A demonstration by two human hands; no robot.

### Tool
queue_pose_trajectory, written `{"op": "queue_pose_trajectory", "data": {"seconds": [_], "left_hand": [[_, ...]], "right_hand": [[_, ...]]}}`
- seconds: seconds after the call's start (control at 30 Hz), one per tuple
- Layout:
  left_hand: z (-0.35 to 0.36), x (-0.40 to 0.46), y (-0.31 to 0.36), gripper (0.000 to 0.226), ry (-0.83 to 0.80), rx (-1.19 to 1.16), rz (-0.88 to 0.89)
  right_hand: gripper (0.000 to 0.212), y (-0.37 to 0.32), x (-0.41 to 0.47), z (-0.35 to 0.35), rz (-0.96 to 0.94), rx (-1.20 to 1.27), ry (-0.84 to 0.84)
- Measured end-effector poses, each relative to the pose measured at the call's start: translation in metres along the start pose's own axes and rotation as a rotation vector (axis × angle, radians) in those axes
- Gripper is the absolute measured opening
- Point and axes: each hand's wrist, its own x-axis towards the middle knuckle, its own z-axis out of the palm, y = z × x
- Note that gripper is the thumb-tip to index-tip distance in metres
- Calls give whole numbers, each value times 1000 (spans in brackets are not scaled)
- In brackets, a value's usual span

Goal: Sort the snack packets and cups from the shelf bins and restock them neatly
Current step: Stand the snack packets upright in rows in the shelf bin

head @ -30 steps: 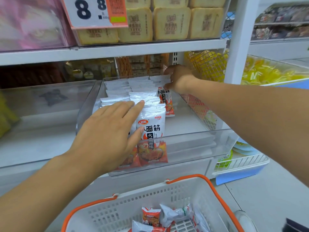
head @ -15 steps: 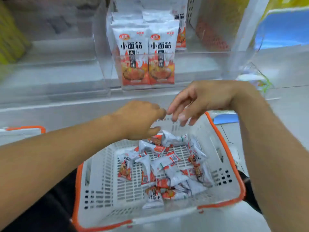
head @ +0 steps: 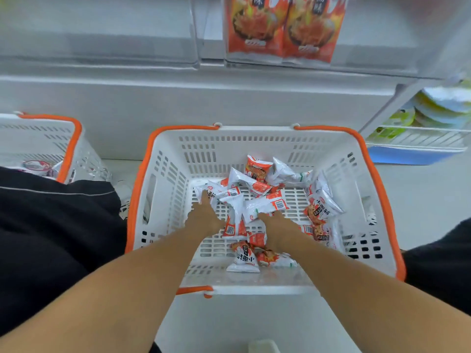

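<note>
A white slatted plastic basket with orange handles [head: 260,141] holds loose red-and-white snack packets [head: 265,205]. Left hand [head: 204,217] and right hand [head: 276,225] reach among them; both grips are hidden. 2 packets [head: 283,26] stand in the clear shelf bin [head: 369,59], tops cut off.

Two baskets [head: 377,179], white with orange rims; second basket [head: 63,149] at left, part cut off. Loose packets [head: 267,205] in the middle basket: roughly fifteen, overlapping, exact count unclear. Two packets [head: 283,29] upright in the shelf bin. Two hands in view.
</note>
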Motion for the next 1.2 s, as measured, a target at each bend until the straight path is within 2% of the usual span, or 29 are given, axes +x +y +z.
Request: {"op": "queue_pose_trajectory", "data": {"seconds": [0.1,0.13,0.2,0.3,0.37,0.43,0.5,0.57,0.63,0.73,0.8,0.87,0.97,1.07,1.13,1.2], "left_hand": [[10,5,-2,89,118,-75,-136],[9,3,2,76,90,-78,-149],[1,-6,13,41,-20,-159,-107],[-20,-18,29,24,-282,-616,-135],[-46,-34,42,10,-478,-780,-78],[-76,-51,60,15,-530,-738,26],[-109,-72,82,28,-553,-724,160],[-138,-95,105,34,-641,-704,273],[-160,-122,124,34,-661,-585,356],[-186,-170,141,23,-481,-364,467],[-201,-200,145,20,-366,-268,566],[-215,-226,148,21,-291,-264,698],[-233,-253,156,27,-266,-388,838],[-251,-260,166,34,-365,-431,890],[-261,-261,171,43,-551,-450,900],[-266,-258,173,64,-701,-613,861]], "right_hand": [[54,-4,8,-31,-58,97,5],[45,-6,11,-46,-80,161,3],[35,-7,5,-76,-78,342,-28],[42,2,-11,-118,-60,610,-168],[39,12,-28,-148,-113,684,-244],[29,19,-49,-180,-178,767,-263],[22,22,-74,-212,-211,807,-186],[20,27,-104,-239,-241,802,-88],[25,31,-138,-260,-274,749,-14],[37,33,-191,-280,-355,764,105],[35,30,-220,-288,-446,918,188],[26,26,-239,-297,-522,1024,307],[19,18,-250,-316,-561,961,540],[16,12,-251,-328,-549,917,642],[24,13,-252,-331,-554,884,650],[39,17,-252,-335,-563,832,643]]}}
